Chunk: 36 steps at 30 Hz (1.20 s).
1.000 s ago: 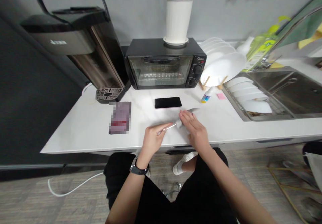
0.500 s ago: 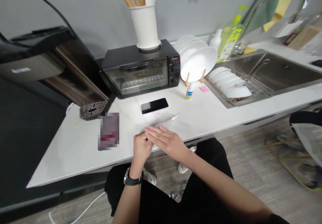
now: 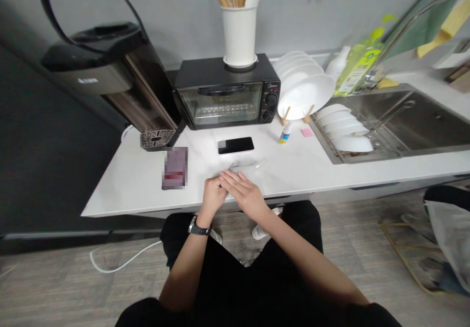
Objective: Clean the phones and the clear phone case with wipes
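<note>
At the counter's front edge my left hand [image 3: 214, 195], with a watch on its wrist, is curled into a fist. What it holds, if anything, is hidden. My right hand [image 3: 246, 197] lies with stretched fingers over the left one, its fingertips touching the left knuckles. Just beyond them lies a thin, clear strip [image 3: 260, 163], perhaps plastic. Farther back rests a phone [image 3: 236, 145] with a dark screen. A small white bottle with a blue and yellow label [image 3: 285, 134] stands to the right, near a pink square [image 3: 307, 132]. A blurred-out purple item [image 3: 176, 166] lies to the left.
A tall black dispenser [image 3: 147, 82] stands left of a toaster oven [image 3: 220, 104]. On the oven sits a white holder [image 3: 240, 35] with chopsticks and a spoon. White plates [image 3: 303, 94] stand racked beside it. The sink [image 3: 422, 143] holds bowls [image 3: 348, 133] at right.
The view has shifted, so the counter things appear farther right and the near ones higher. My hands keep the same pose, one over the other.
</note>
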Available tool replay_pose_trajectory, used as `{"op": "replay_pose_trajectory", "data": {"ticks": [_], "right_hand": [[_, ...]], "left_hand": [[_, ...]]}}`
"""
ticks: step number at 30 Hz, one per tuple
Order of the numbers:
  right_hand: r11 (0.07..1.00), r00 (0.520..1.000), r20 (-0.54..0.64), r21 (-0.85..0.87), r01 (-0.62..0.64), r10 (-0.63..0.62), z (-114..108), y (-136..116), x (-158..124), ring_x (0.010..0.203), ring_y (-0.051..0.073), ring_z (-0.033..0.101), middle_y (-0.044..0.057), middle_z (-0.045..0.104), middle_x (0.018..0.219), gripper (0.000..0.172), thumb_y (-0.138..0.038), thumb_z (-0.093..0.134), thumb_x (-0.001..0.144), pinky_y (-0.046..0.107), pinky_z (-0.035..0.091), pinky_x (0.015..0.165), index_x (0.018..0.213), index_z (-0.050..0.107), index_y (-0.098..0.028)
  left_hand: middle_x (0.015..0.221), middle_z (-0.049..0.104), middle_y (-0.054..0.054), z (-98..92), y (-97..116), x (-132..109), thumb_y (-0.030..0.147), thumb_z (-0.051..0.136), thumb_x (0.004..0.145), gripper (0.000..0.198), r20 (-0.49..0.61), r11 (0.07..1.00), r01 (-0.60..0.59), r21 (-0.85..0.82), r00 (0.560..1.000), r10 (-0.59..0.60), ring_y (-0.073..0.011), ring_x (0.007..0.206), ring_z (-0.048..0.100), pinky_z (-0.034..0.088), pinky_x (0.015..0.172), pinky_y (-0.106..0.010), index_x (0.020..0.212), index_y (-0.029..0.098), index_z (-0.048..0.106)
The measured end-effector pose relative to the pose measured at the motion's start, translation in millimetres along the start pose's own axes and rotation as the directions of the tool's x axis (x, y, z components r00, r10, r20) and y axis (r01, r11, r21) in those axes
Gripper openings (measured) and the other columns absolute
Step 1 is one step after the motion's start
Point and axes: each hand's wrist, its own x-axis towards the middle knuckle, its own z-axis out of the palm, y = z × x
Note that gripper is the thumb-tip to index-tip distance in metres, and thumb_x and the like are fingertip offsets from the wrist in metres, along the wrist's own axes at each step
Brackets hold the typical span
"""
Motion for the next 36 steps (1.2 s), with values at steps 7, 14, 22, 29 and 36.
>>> {"op": "replay_pose_trajectory", "data": {"ticks": [7, 14, 22, 29, 36], "right_hand": [[0.975, 0.974, -0.085, -0.045, -0.216, 0.212, -36.1, 54.9, -16.3, 0.160, 0.024, 0.038, 0.010, 0.053, 0.165, 0.097, 0.014, 0.031, 0.081, 0.056, 0.038, 0.131, 0.171, 0.031, -0.024], [0.967, 0.961, -0.114, -0.017, -0.256, 0.252, -4.9, 11.3, -10.7, 0.162, 0.023, 0.034, 0.012, 0.052, 0.165, 0.090, 0.010, 0.032, 0.087, 0.056, 0.037, 0.132, 0.171, 0.029, -0.020], [0.994, 0.991, -0.074, -0.006, -0.111, 0.111, -8.7, 6.7, -13.9, 0.155, 0.020, 0.048, 0.009, 0.061, 0.158, 0.071, 0.003, 0.034, 0.101, 0.048, 0.043, 0.129, 0.167, 0.041, -0.022], [0.959, 0.950, -0.157, -0.044, -0.280, 0.270, -37.7, 51.4, -25.8, 0.160, 0.025, 0.041, 0.008, 0.057, 0.162, 0.097, 0.011, 0.034, 0.078, 0.061, 0.038, 0.130, 0.168, 0.039, -0.025], [0.996, 0.998, 0.037, 0.060, -0.060, 0.058, -5.8, 0.2, -3.2, 0.158, 0.022, 0.043, 0.010, 0.055, 0.163, 0.075, 0.004, 0.031, 0.097, 0.053, 0.038, 0.132, 0.168, 0.039, -0.021]], "left_hand": [[0.095, 0.086, -0.005, 7.4, 0.3, 0.0, 0.029, 0.068, 0.097, 0.022, 0.051, 0.998, 0.001, -0.063, 0.999, 0.003, -0.0218, 0.078, 0.080, 0.063, 0.072, -0.029, 0.098, 0.019, 0.087], [0.077, 0.082, -0.004, 6.6, -7.0, 0.1, 0.025, 0.064, 0.097, 0.024, 0.062, 0.999, -0.021, -0.044, 0.998, 0.024, -0.0186, 0.066, 0.074, 0.058, 0.065, -0.026, 0.083, 0.018, 0.083], [0.061, 0.073, 0.000, 2.0, -7.2, 1.2, 0.022, 0.062, 0.095, 0.032, 0.093, 0.998, -0.064, -0.027, 0.993, 0.067, -0.0151, 0.053, 0.065, 0.051, 0.055, -0.023, 0.065, 0.016, 0.073], [0.107, 0.086, -0.007, 8.7, -0.1, 1.5, 0.028, 0.065, 0.100, 0.024, 0.109, 0.995, -0.044, -0.091, 0.993, 0.054, -0.0244, 0.091, 0.082, 0.065, 0.082, -0.031, 0.110, 0.021, 0.086], [0.055, 0.069, 0.001, 9.8, -11.0, 1.1, 0.014, 0.066, 0.089, 0.032, 0.043, 0.998, 0.002, -0.059, 0.999, 0.001, -0.0133, 0.052, 0.062, 0.051, 0.057, -0.023, 0.057, 0.015, 0.068]]}}
